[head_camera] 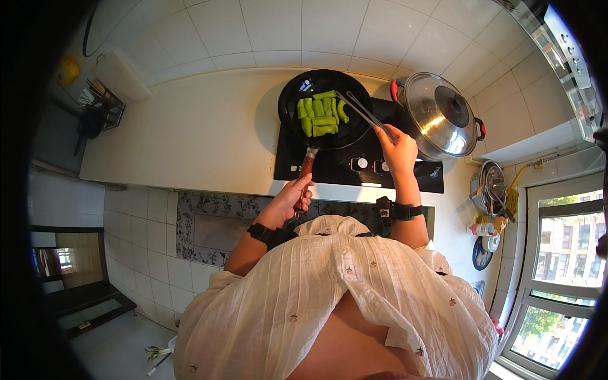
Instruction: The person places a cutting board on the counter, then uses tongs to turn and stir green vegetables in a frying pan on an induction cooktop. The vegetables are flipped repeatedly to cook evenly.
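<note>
My left hand [294, 198] grips the reddish-brown handle [307, 166] of a black frying pan [290, 130]. Several pieces of green pepper [318, 108] lie in the pan, mostly side by side near its middle. In my right hand [398, 147] is a pair of metal tongs [363, 111], slanting over the pan's right rim. One tong tip is close to the upper pepper pieces; whether it touches them I cannot tell. The pan is over the left part of a black glass gas hob [327, 167] with two control knobs.
A large lidded steel pot [439, 116] with red-and-black handles stands right of the pan. Farther right are a metal basin [488, 187] with utensils and some small jars [489, 230]. A pale countertop [204, 128] extends left to a cutting board [121, 76] and a utensil rack [114, 114].
</note>
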Demonstrator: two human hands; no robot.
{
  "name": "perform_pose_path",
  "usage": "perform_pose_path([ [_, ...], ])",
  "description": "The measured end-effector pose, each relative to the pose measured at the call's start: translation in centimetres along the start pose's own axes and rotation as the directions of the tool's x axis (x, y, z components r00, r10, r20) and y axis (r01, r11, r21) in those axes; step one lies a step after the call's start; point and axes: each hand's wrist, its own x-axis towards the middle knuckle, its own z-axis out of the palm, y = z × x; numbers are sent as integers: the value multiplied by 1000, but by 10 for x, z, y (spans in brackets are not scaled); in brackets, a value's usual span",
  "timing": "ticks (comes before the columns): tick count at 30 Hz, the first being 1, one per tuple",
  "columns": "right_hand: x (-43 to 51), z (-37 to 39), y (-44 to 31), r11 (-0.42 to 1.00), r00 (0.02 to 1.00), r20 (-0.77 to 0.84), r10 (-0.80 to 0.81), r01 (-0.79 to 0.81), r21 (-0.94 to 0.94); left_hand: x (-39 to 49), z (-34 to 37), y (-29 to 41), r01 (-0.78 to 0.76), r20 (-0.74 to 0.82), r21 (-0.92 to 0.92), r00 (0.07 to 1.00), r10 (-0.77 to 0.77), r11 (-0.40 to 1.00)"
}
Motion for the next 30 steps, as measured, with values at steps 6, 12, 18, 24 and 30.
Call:
perform_pose_path([
  [6,-2,12,7,990,1000,24,3,1,-143,0,0,0,2,1,2,1000,-2,1000],
  [12,4,41,0,934,991,115,-61,98,-345,0,1,1,3,-9,5,1000,-3,1000],
  [18,13,73,-8,859,976,167,-139,203,-470,0,1,0,4,-16,-1,1000,-4,1000],
  [24,14,91,-9,824,954,210,-214,292,-486,0,1,0,-13,-11,7,1000,13,1000],
  [30,17,96,-10,821,961,214,-177,264,-506,0,2,-1,-7,-3,8,1000,7,1000],
])
